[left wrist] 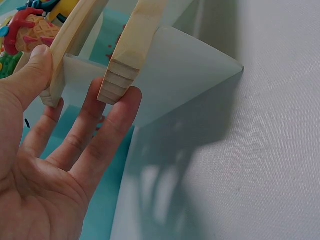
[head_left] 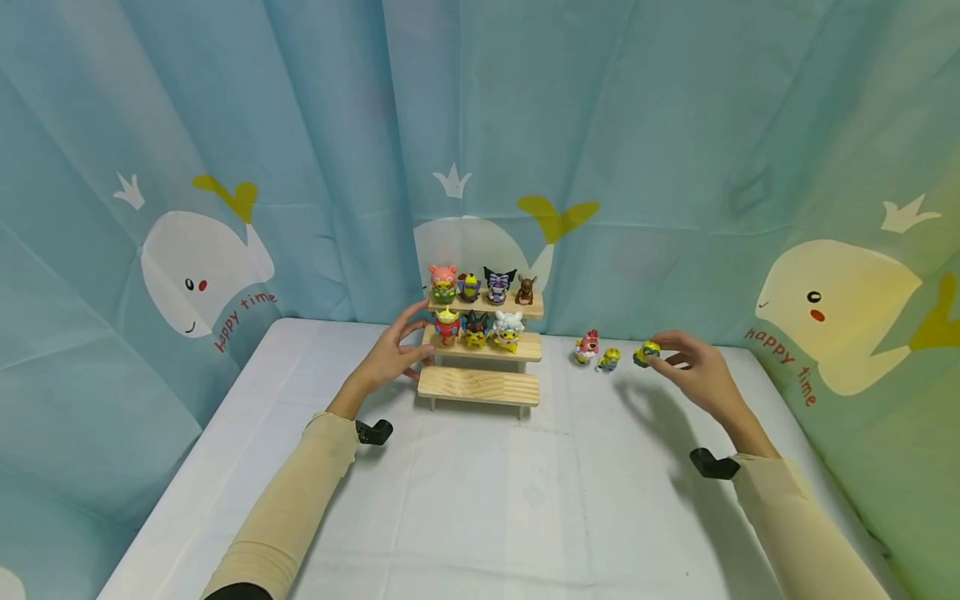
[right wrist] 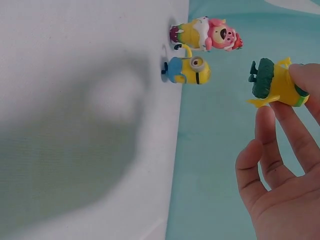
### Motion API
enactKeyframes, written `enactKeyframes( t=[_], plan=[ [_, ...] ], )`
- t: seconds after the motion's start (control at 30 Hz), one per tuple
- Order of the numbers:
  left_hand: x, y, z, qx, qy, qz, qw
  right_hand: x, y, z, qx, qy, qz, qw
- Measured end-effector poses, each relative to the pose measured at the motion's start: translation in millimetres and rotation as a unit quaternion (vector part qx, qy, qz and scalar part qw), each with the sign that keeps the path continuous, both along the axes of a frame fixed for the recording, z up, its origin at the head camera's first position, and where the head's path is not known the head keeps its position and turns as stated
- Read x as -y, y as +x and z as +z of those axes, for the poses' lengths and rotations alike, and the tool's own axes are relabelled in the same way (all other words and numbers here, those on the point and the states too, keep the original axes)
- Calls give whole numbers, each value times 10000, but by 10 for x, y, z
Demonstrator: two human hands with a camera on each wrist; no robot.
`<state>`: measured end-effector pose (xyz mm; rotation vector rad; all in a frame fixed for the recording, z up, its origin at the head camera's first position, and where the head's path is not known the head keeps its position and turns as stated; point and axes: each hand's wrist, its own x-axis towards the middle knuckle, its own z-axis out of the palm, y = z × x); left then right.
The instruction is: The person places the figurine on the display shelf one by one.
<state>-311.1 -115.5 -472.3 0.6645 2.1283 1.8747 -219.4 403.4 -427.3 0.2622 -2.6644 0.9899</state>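
Note:
My left hand (head_left: 388, 357) holds the left end of a wooden tiered display stand (head_left: 480, 385). In the left wrist view its thumb presses on one board (left wrist: 67, 45) while fingertips touch the end of another board (left wrist: 120, 80). My right hand (head_left: 697, 371) pinches a small yellow figurine with a dark green skirt (right wrist: 279, 82) between thumb and fingers, above the table. Left of it stand a one-eyed yellow figurine in blue overalls (right wrist: 187, 69) and a pink figurine (right wrist: 222, 35). Several figurines, among them a white-topped one (head_left: 507, 331), occupy the stand's upper and middle tiers; the lowest tier is bare.
A white cloth covers the table (head_left: 465, 500). Behind it hangs a blue curtain (head_left: 660, 167) printed with whales, close to the back of the stand. The curtain also runs along both sides of the table.

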Motion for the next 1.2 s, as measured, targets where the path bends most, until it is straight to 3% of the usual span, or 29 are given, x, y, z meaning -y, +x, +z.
enactKeyframes(
  t=[0.47,1.2],
  plan=[
    [-7,-9,0,-106,-22,-3,9999,133,56,54,-171,-134,242,9995],
    [0,-14,-12,-110,5,-28,9999,826,16,231,-315,-253,1151,9925]
  ],
)
